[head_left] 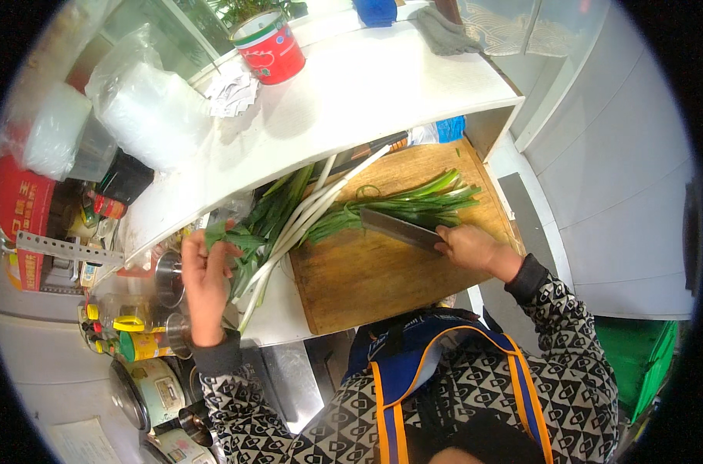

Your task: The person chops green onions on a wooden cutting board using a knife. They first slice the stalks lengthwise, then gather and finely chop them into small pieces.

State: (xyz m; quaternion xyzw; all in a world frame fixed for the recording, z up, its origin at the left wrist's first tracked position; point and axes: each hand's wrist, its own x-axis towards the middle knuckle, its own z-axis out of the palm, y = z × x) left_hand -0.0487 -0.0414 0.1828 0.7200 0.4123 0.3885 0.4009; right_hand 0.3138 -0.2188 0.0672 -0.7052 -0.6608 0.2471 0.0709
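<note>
My right hand grips a cleaver, its broad blade slanting up and left over the wooden cutting board. Behind the blade lies a bundle of cut green leaves, with ends lined up toward the right. Several long white scallion or leek stalks cross the board's left edge. Dark green leaves are heaped to the left of these stalks. At that heap's left side, my left hand pinches a green leaf tip between thumb and fingers.
A white shelf overhangs the board's far side, bearing a red can and bagged plastic goods. Metal containers and a yellow-handled jug crowd the left. A blue-and-white package lies beneath the shelf.
</note>
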